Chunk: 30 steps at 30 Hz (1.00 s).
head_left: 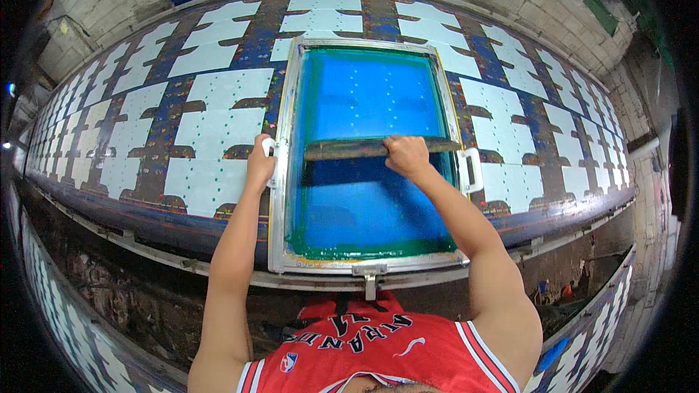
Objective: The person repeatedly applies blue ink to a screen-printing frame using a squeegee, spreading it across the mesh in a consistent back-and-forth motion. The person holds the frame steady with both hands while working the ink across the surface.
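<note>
A silkscreen frame (279, 207) with a blue mesh (342, 207) and green-smeared edges lies on the long table in front of me. My left hand (261, 164) is closed round the white handle (270, 150) on the frame's left side. With my right hand (408, 155) I grip a long squeegee (346, 149), which spans the mesh from side to side near its middle. Small pale dots show in the mesh beyond the squeegee. A second white handle (475, 169) on the right side of the frame is free. The squeegee's lower edge is hard to make out.
Pale cut fabric pieces (218, 116), some with green dots, lie in rows on the dark, stained table (164, 120). A metal rail (196, 255) runs along its near edge, with a clamp (370, 273) at the frame. More tables with pieces (62, 327) stand behind me.
</note>
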Available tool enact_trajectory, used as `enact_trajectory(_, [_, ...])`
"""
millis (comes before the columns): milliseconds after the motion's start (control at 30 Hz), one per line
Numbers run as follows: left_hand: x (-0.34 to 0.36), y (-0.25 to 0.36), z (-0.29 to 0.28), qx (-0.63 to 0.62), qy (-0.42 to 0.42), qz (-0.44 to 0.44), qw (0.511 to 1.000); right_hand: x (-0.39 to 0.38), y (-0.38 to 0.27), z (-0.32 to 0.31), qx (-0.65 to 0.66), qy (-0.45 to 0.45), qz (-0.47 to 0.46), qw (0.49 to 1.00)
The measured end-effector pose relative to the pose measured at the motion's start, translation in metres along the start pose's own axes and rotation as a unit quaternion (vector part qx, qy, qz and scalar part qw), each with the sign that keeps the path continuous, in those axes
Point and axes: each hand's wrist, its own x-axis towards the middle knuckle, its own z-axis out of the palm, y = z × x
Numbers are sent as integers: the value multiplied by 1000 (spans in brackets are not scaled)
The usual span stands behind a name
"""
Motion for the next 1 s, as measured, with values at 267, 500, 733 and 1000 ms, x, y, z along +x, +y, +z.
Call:
enact_trajectory(267, [-1,4,1,-10,9,1,1000,157,82,28,3,62,26,998])
enact_trajectory(500, [-6,9,0,-19,9,-7,1000,251,122,40,-34,59,35,997])
enact_trajectory(733, [-8,19,1,-28,21,-11,999,295,153,17,-33,38,42,998])
enact_trajectory(1000, [-6,15,0,-11,22,-13,1000,306,168,19,-24,7,61,998])
